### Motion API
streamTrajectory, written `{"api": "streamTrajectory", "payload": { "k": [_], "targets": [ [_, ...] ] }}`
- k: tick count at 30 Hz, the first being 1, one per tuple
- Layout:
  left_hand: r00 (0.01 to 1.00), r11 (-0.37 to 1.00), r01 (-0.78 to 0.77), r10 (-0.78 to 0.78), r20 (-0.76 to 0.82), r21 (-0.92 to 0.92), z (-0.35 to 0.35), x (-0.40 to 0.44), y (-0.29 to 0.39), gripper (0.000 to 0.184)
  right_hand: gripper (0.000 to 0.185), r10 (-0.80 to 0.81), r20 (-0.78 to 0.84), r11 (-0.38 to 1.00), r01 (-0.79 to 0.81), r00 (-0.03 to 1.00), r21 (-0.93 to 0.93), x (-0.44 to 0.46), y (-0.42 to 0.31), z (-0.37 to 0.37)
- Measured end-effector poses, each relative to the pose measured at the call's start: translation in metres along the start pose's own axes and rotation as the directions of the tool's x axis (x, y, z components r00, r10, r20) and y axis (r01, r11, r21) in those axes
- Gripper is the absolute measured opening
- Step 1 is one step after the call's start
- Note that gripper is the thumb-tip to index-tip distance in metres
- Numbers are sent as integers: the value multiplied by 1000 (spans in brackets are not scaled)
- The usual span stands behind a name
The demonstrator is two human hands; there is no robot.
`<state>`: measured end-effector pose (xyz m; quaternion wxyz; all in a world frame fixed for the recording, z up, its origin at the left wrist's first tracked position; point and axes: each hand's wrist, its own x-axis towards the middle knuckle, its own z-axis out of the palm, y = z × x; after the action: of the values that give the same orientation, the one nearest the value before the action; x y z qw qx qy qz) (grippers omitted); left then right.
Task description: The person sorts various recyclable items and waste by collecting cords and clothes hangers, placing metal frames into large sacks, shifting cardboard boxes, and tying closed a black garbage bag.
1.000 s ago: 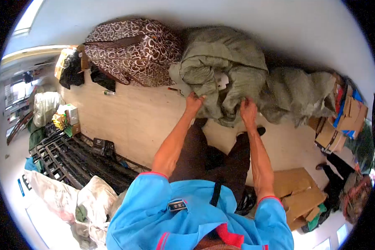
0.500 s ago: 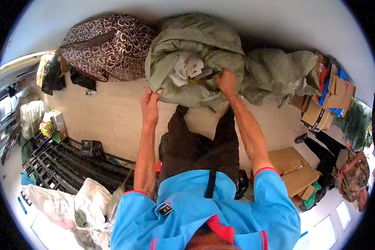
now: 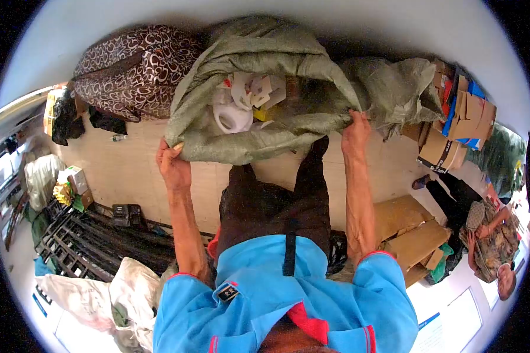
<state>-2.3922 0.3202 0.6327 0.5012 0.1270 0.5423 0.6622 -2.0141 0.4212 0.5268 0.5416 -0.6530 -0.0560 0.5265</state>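
Pale floor [image 3: 123, 176], wall [image 3: 365, 23] behind; green woven sack [image 3: 235, 149] stood against that wall, mouth gaping. Mouth lay between the two grips, long axis running left to right; neither hand clearly nearer. Left hand [image 3: 174, 163] pinched the rim at its left corner, right hand [image 3: 357, 132] pinched it at the right, edge drawn wide. Inside: white plastic item [image 3: 239, 112], white cartons [image 3: 277, 89]. Patterned bag [image 3: 138, 73] left of it, second sack [image 3: 388, 85] right. Deeper contents hidden; plastic item's exact kind unclear; sack's base out of sight.
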Motion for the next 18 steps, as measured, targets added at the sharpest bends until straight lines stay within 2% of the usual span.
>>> {"api": "streamTrajectory", "payload": {
  "k": [1,2,3,5,7,8,9,11,12,13,14,16,17,18],
  "targets": [
    [1000,999,12,-12,-1,-43,-3,2,-3,40,21,0,2,1000,0,1000,6,2,5,1],
    [1000,999,10,-10,0,-41,-4,2,-9,40,13,-52,-16,998,51,999,-31,2,9,2],
    [997,991,83,-82,17,-107,2,0,-16,40,7,-101,-28,993,99,994,-69,2,13,2],
    [985,971,173,-174,13,-163,0,-3,-30,36,8,-69,79,996,74,995,-57,7,23,-6],
    [943,902,273,-320,-94,-335,9,-5,-62,26,12,-8,201,997,24,980,-78,-6,19,-2],
    [914,865,342,-397,-82,-367,28,-9,-71,25,10,-39,87,922,69,995,-380,-6,20,-9],
    [922,864,355,-387,-20,-357,29,-6,-93,25,9,-31,100,921,68,994,-385,-12,22,-4],
    [899,822,412,-438,26,-394,60,-10,-93,27,9,-29,128,918,78,991,-390,-20,15,0],
    [905,826,397,-425,21,-401,66,-11,-102,27,9,7,160,870,73,987,-488,-28,6,-1],
    [878,811,444,-478,7,-381,65,-11,-116,30,9,47,185,812,70,982,-580,-33,0,-4],
    [849,792,491,-529,-8,-362,63,-12,-124,32,9,49,199,812,77,979,-579,-31,4,-11],
    [838,760,512,-544,38,-400,66,-14,-129,34,12,-115,148,817,178,982,-548,-21,17,-26],
    [819,721,545,-566,92,-428,69,-14,-130,35,12,-118,157,817,186,981,-546,-17,16,-32],
    [806,704,565,-581,109,-430,71,-14,-130,34,9,-32,149,806,114,988,-581,-17,15,-36]
  ]
}}
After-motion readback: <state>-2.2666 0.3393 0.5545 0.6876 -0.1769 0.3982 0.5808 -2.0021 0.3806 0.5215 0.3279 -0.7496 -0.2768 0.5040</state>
